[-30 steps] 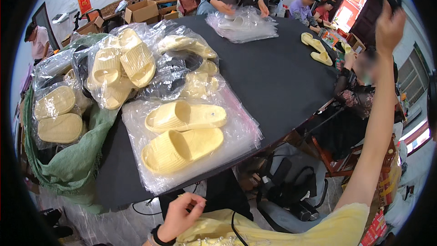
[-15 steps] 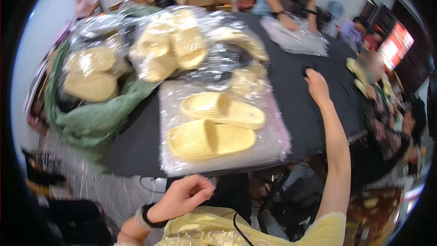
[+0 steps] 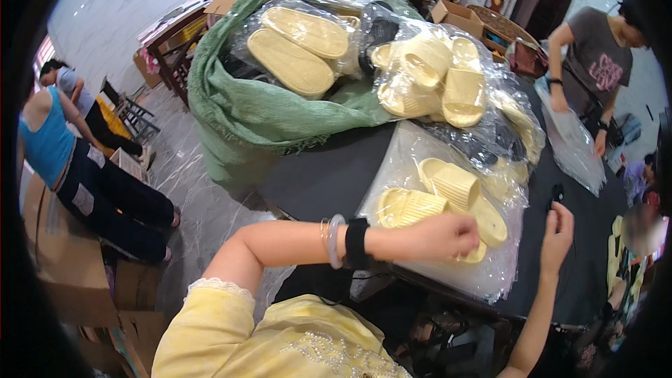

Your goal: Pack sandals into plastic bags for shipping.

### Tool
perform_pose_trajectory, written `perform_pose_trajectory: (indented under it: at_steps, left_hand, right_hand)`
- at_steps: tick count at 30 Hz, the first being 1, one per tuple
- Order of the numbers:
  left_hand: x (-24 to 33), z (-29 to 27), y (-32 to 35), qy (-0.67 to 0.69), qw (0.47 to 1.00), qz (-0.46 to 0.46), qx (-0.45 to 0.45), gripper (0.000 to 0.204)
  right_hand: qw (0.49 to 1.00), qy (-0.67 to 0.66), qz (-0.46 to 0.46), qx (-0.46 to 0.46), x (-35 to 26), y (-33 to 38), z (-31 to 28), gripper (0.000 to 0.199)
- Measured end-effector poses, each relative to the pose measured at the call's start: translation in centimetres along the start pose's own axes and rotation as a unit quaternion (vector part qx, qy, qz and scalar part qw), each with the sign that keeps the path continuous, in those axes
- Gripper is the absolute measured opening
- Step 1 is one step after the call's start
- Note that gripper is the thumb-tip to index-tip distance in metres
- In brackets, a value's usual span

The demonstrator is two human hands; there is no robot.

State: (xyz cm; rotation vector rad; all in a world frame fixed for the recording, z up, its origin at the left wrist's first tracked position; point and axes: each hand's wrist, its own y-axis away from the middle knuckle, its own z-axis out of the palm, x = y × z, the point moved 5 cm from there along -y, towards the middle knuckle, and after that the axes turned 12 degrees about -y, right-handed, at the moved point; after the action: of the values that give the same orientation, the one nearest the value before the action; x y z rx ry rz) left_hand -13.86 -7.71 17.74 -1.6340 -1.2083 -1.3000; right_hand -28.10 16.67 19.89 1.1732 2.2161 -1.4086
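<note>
Since half a second ago the left hand (image 3: 448,236) has come up from the person's lap and reached across onto the near pair of yellow slippers (image 3: 448,199), while the right hand (image 3: 558,234) has drawn back from the far side of the dark surface (image 3: 329,175) to its near right edge.

In the head view, the left hand lies curled, knuckles up, on the near end of the slippers, which sit inside a clear plastic bag (image 3: 448,266) at the near edge of the surface. Its grip looks closed, but whether the fingers pinch the slipper, the bag or nothing is hidden under the hand. The right hand hovers just right of the bag with fingers bunched together near a small black object (image 3: 556,193); I cannot tell whether it holds anything.

The slippers run with their long axis from near left to far right, side by side. They lie directly under and just beyond the left hand, so that hand is the nearer one; the right hand is to their right.

Farther back, more bagged slippers (image 3: 434,77) are piled against a green cloth (image 3: 259,112). Another person (image 3: 595,63) at the far right handles plastic bags.
</note>
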Motion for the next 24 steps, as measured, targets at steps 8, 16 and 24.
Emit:
perform_pose_trajectory:
  at_steps: [8,16,24]
  left_hand:
    - [-1.8,12.7,8.5,-0.310,0.842,0.263,-0.356,0.011]
    - [-4.4,12.4,9.3,-0.570,0.764,0.303,0.010,0.021]
    - [-8.2,21.3,15.1,-0.636,0.708,0.273,-0.142,0.021]
  right_hand:
    - [0.833,-0.336,-0.055,-0.436,-19.6,10.4,8.3,0.015]
    - [0.789,-0.341,0.058,-0.509,-20.8,13.4,10.9,0.023]
    - [0.692,-0.384,0.154,-0.591,-20.2,19.4,11.0,0.015]
